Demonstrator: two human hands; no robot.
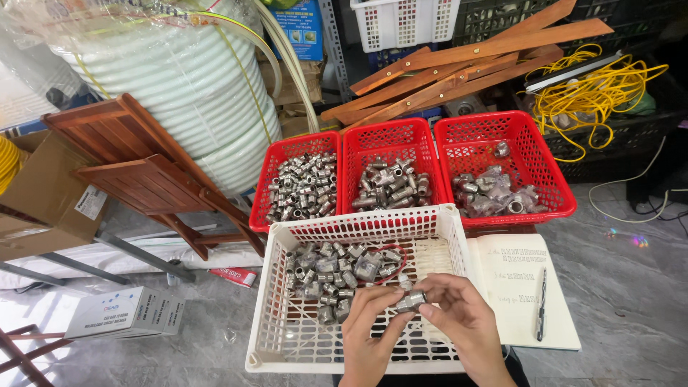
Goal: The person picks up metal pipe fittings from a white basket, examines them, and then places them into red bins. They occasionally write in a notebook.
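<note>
The left hand (369, 326) and the right hand (462, 319) both close their fingers on one small metal fitting (410, 301), held just above the white basket (344, 362). The wrists are cut off by the lower frame edge, and the fingers cover the fitting's ends (perhaps it is two pieces). Inside the white basket, the pile of fittings (337, 276) lies at the far left; the near part is bare.
</note>
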